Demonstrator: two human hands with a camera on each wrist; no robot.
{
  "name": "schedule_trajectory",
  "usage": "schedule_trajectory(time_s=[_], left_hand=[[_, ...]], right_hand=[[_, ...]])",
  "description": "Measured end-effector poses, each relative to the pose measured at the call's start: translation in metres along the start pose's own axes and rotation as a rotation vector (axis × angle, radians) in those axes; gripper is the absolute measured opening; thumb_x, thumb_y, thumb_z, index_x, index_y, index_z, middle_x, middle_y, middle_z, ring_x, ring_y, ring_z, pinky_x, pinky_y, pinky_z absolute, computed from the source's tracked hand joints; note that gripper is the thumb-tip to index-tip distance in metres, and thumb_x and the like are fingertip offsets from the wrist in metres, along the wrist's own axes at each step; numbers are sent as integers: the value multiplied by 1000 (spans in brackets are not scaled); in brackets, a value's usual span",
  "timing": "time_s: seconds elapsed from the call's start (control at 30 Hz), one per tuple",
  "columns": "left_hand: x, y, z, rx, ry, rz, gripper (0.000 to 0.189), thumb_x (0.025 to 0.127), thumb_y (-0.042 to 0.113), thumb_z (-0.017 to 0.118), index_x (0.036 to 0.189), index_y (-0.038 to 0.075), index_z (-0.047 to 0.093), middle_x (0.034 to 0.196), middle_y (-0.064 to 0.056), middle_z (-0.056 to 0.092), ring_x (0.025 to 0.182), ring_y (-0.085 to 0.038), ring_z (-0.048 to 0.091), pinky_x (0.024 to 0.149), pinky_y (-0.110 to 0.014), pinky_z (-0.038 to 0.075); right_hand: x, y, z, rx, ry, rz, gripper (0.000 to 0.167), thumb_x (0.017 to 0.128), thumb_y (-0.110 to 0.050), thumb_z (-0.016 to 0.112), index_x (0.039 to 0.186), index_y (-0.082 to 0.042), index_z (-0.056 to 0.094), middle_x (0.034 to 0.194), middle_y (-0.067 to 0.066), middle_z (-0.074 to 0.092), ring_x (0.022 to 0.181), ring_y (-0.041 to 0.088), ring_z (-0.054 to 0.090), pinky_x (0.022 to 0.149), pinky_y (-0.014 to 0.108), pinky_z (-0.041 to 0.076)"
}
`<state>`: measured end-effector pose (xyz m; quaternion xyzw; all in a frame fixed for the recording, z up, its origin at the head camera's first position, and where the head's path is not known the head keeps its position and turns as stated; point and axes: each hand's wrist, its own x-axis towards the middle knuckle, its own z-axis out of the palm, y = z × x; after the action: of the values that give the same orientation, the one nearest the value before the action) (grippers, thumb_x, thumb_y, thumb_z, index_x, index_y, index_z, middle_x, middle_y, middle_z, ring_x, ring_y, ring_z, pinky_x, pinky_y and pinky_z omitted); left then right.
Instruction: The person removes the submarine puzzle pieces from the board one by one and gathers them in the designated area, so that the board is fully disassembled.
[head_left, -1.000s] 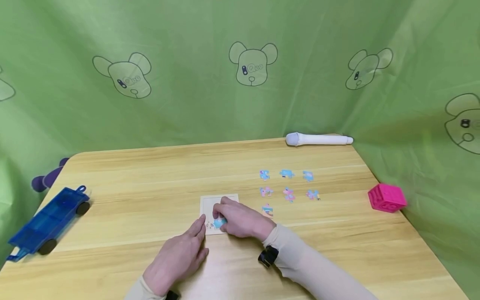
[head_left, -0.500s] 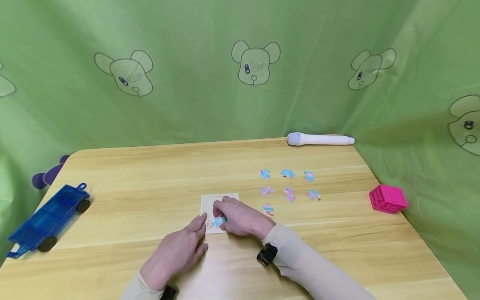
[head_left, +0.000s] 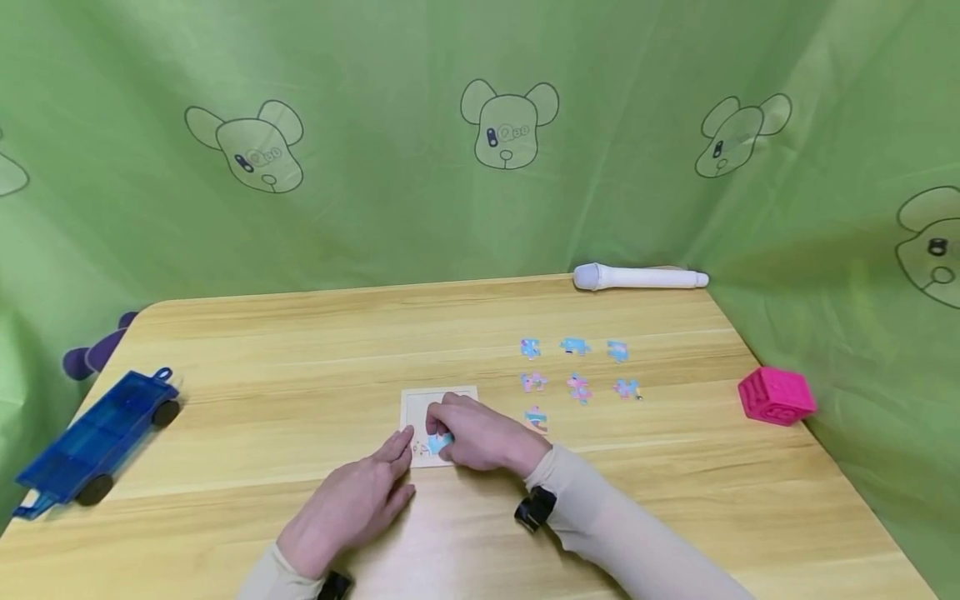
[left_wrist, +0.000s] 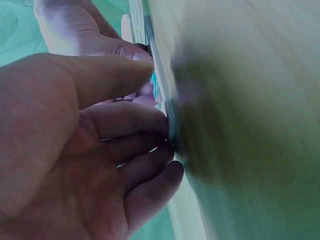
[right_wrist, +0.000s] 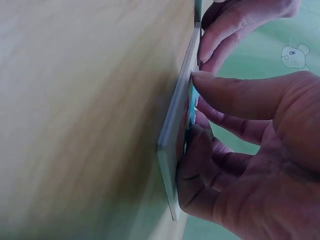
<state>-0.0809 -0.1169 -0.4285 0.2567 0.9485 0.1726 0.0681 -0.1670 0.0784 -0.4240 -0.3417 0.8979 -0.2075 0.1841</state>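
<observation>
A pale, square puzzle board (head_left: pixel 418 407) lies flat on the wooden table. My right hand (head_left: pixel 480 433) bends over it, and thumb and fingertips pinch a light-blue jigsaw piece (head_left: pixel 438 444) against the board's lower middle. From the right wrist, the same blue piece (right_wrist: pixel 191 111) shows as a thin sliver between thumb and fingers at the board's surface. My left hand (head_left: pixel 352 504) rests its extended fingers on the board's left edge. In the left wrist view those fingers (left_wrist: pixel 150 165) touch the board's side. Most of the board's right half is hidden under the right hand.
Right of the board lie several loose jigsaw pieces (head_left: pixel 577 388) in rough rows. A white toy microphone (head_left: pixel 641 278) lies at the back edge, a pink block (head_left: pixel 776 397) at the right edge. A blue toy wagon (head_left: pixel 101 442) stands left, near a purple object (head_left: pixel 101 354).
Both hands stay almost where they were; the right fingers shift only slightly around the blue jigsaw piece. The view itself moves a little. The loose pieces lie as before.
</observation>
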Motion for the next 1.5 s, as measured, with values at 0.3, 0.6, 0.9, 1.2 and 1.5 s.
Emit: schedule_trajectory(time_s=[0.3, 0.6, 0.9, 1.2, 1.5], left_hand=[[1, -1, 2, 3, 23, -1, 49, 98, 22, 61, 134, -9, 54, 151, -17, 39, 128, -35, 49, 96, -48, 49], [1, -1, 2, -14, 35, -3, 49, 97, 21, 62, 134, -10, 53, 151, -19, 39, 127, -38, 49, 98, -49, 47], [2, -1, 6, -16, 55, 17, 48, 97, 20, 62, 133, -10, 55, 149, -20, 41, 125, -38, 51, 95, -48, 50], [1, -1, 5, 1, 66, 25, 48, 97, 20, 63, 134, -9, 54, 150, -20, 40, 125, -38, 51, 94, -48, 50], [1, -2, 6, 7, 57, 8, 49, 97, 21, 61, 135, -9, 53, 150, -19, 39, 128, -36, 49, 97, -46, 48]], right_hand=[[0, -1, 3, 2, 37, 15, 15, 89, -8, 70, 97, -14, 58, 89, -1, 50, 85, 16, 45, 72, 27, 42], [-3, 2, -1, 125, 87, -29, 16, 91, 3, 59, 93, -13, 59, 84, 0, 54, 77, 12, 50, 69, 26, 45], [-5, 7, -2, 203, 80, -21, 16, 91, 4, 59, 92, -13, 60, 80, -2, 57, 74, 11, 53, 67, 26, 48], [-9, 12, -5, 257, 76, -12, 13, 92, 0, 64, 93, -12, 60, 81, -3, 59, 76, 11, 55, 70, 27, 50], [-22, 21, -19, 313, 107, -27, 12, 93, 1, 63, 95, -10, 62, 83, -2, 60, 78, 12, 57, 71, 27, 52]])
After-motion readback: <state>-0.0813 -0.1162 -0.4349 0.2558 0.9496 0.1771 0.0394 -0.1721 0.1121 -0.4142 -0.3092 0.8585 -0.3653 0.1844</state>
